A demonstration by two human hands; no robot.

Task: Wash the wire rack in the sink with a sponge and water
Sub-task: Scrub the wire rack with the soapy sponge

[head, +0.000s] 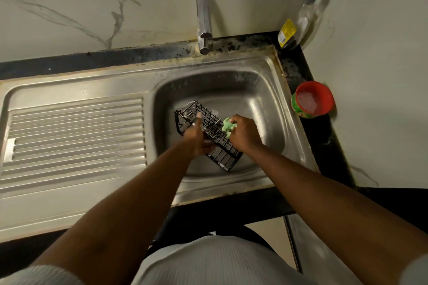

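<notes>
**Rack Held Slanted in the Sink, Sponge on Its Right Side**

The wire rack (223,155) is held low inside the sink (266,90), over the bowl. It is a long, thin box made of black wire, with open gaps between the bars. Its long side is slanted, from far left to near right.

The rack is gripped at its middle by the left hand (196,140). The fingers are curled round the left long side and the thumb is laid along the wires. A soft green sponge (228,126), squashed and lumpy, is pinched in the right hand (243,133). It is pressed against the right long side, at the top edge. The rack lies between the two hands and both are touching it. The next rub is likely best made along the slanted long side, toward the near right end.

The sink is shiny steel, with a ribbed draining board (76,129) on its left. A round steel tap (203,18) is set behind the bowl, and no water can be seen coming from it. A red tub (312,99) and a clear bottle (298,23) are kept on the dark desk (324,146) to the right.
</notes>
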